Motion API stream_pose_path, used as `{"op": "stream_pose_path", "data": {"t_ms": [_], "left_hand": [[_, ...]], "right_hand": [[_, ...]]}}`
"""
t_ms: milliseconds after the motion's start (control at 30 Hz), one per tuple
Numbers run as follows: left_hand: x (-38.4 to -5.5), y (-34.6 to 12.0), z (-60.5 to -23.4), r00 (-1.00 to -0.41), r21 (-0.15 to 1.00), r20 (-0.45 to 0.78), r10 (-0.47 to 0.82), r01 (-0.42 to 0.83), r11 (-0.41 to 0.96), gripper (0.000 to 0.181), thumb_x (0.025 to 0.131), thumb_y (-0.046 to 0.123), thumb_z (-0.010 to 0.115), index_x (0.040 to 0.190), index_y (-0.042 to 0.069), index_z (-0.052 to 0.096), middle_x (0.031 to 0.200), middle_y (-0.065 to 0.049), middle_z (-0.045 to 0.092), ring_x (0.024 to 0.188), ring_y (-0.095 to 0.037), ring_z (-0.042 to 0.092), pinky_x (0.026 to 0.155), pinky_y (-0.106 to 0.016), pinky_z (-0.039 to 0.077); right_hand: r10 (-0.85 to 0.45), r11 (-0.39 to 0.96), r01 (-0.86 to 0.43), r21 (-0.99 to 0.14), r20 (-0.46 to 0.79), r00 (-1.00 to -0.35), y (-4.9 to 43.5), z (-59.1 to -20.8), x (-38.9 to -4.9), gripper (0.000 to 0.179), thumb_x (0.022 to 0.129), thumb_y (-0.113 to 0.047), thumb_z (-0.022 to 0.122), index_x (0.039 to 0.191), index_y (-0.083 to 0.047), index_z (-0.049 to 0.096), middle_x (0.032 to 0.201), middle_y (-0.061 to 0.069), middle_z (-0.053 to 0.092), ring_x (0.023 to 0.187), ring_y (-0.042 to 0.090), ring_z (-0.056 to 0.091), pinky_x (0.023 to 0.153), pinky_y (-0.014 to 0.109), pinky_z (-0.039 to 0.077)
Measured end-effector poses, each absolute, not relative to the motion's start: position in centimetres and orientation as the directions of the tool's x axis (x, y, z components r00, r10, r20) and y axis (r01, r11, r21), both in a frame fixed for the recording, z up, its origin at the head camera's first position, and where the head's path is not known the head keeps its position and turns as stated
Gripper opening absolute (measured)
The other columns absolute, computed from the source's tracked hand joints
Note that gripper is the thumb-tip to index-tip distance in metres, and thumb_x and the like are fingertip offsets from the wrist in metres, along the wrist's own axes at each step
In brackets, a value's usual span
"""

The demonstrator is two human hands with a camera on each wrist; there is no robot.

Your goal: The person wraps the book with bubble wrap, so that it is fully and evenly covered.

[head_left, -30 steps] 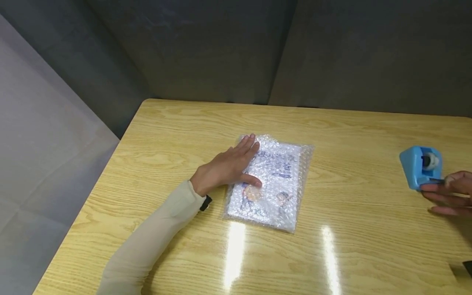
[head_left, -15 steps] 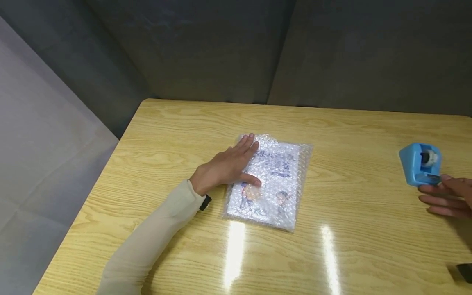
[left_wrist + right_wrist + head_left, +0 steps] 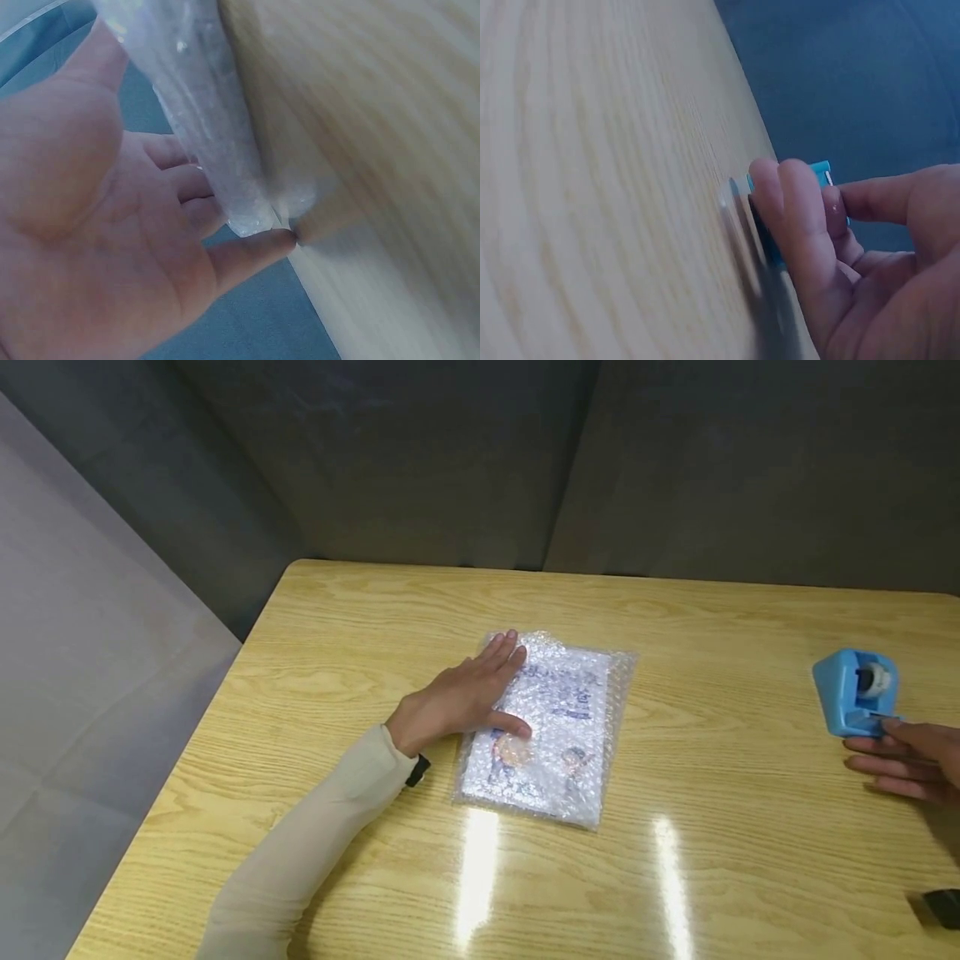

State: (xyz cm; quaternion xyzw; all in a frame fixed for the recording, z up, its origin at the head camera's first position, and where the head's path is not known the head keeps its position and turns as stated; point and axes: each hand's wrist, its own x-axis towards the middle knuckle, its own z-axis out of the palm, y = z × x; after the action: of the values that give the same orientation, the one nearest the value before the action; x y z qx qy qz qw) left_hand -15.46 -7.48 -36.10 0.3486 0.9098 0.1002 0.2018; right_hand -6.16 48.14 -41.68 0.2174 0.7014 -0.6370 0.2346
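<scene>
In the head view my left hand (image 3: 468, 693) lies with spread, straight fingers on a bubble-wrapped book (image 3: 555, 785), which has blue lettering and small printed figures. The left wrist view shows that palm (image 3: 90, 202) beside the wrap's edge (image 3: 202, 112), fingers reaching along it. Far to the right stands a light-blue tape dispenser (image 3: 836, 693) with a roll of clear tape (image 3: 876, 681). At its front cutting edge, the thumb and index finger of my right hand (image 3: 915, 760) pinch the tape end, which the fingers largely hide. Seen from the right wrist, the fingers (image 3: 806, 225) cover most of the dispenser (image 3: 821, 171).
The wood-grain table (image 3: 360, 635) has its far edge against a dark curtain (image 3: 450, 460). A pale grey panel (image 3: 90, 610) is at the left. A black wrist strap piece (image 3: 943, 907) shows at the lower right.
The dispenser has shifted slightly away from me. My right hand has moved a little to the left, its thumb now over the dispenser's front edge. The left hand stays put.
</scene>
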Motion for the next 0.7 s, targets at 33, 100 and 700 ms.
{"op": "stream_pose_path", "data": {"t_ms": [33,100,700], "left_hand": [[-15.5,-7.5,-36.1,-0.676,0.322,-0.297,0.675,0.594,0.737,0.107,0.08,0.065,0.057,0.152,0.008,0.002,0.156,-0.009,-0.016,0.142,-0.02,-0.014,0.113,-0.047,0.016],[-15.4,-7.5,-36.0,-0.676,0.325,-0.296,0.675,0.593,0.736,0.107,0.08,0.065,0.057,0.152,0.008,0.002,0.156,-0.009,-0.016,0.142,-0.02,-0.014,0.113,-0.047,0.016],[-15.3,-7.6,-36.1,-0.676,0.344,-0.272,0.685,0.596,0.725,0.107,0.08,0.063,0.058,0.152,0.007,0.002,0.155,-0.01,-0.017,0.142,-0.021,-0.014,0.112,-0.048,0.016]], "right_hand": [[-0.011,0.056,0.616,-0.785,-0.618,-0.786,48.2,-41.6,-6.2,0.026,0.095,-0.043,0.052,0.092,-0.019,0.061,0.088,-0.009,0.072,0.081,0.014,0.07,0.071,0.037,0.057],[-0.042,-0.002,0.632,-0.775,-0.631,-0.774,48.2,-41.4,-6.1,0.025,0.095,-0.04,0.052,0.09,-0.018,0.063,0.089,-0.007,0.072,0.082,0.015,0.07,0.071,0.037,0.057],[-0.006,-0.107,0.6,-0.793,-0.603,-0.798,47.3,-42.1,-5.6,0.033,0.103,-0.026,0.039,0.084,-0.017,0.065,0.085,-0.007,0.072,0.078,0.014,0.07,0.066,0.035,0.057]]}}
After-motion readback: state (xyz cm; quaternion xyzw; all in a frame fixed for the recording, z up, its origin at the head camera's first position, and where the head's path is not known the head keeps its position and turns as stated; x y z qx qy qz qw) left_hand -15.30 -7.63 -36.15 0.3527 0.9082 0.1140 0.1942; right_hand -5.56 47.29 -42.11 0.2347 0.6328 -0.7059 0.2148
